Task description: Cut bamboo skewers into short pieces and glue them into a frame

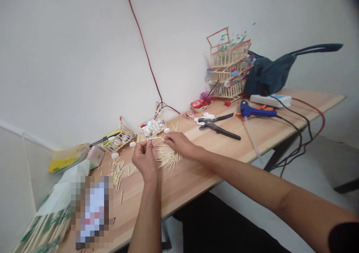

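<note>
My left hand is closed in a pinch on a short wooden stick, held just above the table. Close by on the right, my right hand has its fingers curled together at the stick's other end; whatever is in them is too small to make out. Under and beside my right hand lies a pile of cut wooden sticks. More loose sticks are scattered left of my left hand. Behind the hands stand two small stick-built carts, one filled with white pieces and another farther left.
Black cutters, a blue glue gun with its cable, and a red paint bowl lie to the right. Stacked stick carts and a dark bag stand behind. Packaged sticks lie front left.
</note>
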Motion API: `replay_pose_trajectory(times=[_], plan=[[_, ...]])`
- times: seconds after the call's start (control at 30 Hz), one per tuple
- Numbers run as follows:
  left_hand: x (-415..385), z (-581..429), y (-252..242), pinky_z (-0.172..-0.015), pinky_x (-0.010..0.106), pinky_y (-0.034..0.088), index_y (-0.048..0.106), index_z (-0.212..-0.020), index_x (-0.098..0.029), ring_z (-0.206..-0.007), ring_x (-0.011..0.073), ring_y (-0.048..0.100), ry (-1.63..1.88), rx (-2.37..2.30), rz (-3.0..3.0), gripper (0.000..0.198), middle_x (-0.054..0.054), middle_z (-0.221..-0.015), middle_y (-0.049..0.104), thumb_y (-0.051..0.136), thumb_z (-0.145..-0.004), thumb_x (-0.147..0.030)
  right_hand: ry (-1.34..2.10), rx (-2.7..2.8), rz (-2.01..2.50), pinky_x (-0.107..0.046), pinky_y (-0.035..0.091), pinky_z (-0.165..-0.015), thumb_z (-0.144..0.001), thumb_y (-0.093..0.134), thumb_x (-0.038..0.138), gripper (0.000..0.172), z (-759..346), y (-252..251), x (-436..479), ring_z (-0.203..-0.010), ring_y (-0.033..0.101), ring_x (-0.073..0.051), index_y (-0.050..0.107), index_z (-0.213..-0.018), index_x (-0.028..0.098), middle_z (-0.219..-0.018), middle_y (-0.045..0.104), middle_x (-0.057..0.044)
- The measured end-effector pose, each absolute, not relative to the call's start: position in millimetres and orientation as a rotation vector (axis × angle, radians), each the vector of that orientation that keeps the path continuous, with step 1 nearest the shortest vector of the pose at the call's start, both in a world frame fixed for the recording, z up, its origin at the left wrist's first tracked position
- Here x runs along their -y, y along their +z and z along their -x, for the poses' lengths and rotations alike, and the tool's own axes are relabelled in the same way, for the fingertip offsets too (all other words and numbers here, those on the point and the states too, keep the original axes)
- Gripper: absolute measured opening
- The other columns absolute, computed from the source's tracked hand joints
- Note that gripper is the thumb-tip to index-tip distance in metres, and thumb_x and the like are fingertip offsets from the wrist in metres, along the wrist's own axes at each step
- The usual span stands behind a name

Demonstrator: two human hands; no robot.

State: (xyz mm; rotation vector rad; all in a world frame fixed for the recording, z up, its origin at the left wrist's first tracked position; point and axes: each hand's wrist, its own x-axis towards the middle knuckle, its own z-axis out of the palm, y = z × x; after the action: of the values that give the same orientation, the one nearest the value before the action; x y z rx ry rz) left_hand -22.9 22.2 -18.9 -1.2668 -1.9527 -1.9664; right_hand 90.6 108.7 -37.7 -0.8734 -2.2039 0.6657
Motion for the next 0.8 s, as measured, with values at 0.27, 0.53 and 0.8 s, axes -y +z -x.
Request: replay_pose_trajectory(times=[0.27,0.53,0.8], plan=[[-22,22,-18,-0.064,0.025,0.043,0.063,-0.072,-0.016,-0.061,0.0134,0.056,-2.004,1.95,1.253,0.017,-0.001,-0.063,0.062,0.062,-0.077,-0.032,0.967,2.046,0.736,-0.021,0.039,-0.062,-0.087,0.051,0.022,0.008,-96,-27,-98,-0.064,0.058,-0.011,0.057,-0.085,0.016,-0.074,0.067,-0.001],[-25,29,-22,-0.064,0.026,0.045,0.063,-0.074,-0.015,-0.061,0.0144,0.058,-2.058,1.958,1.191,0.018,-0.001,-0.063,0.063,0.063,-0.074,-0.033,1.13,1.91,0.615,-0.021,0.044,-0.061,-0.085,0.053,0.026,0.009,-94,-21,-92,-0.061,0.059,-0.01,0.051,-0.083,0.018,-0.07,0.064,0.001],[-26,30,-23,-0.064,0.026,0.044,0.063,-0.074,-0.014,-0.06,0.0139,0.057,-2.103,1.939,1.206,0.019,0.0,-0.062,0.062,0.064,-0.073,-0.033,1.127,1.906,0.566,-0.021,0.043,-0.06,-0.085,0.053,0.028,0.01,-93,-22,-91,-0.06,0.058,-0.01,0.051,-0.085,0.017,-0.07,0.063,0.002]])
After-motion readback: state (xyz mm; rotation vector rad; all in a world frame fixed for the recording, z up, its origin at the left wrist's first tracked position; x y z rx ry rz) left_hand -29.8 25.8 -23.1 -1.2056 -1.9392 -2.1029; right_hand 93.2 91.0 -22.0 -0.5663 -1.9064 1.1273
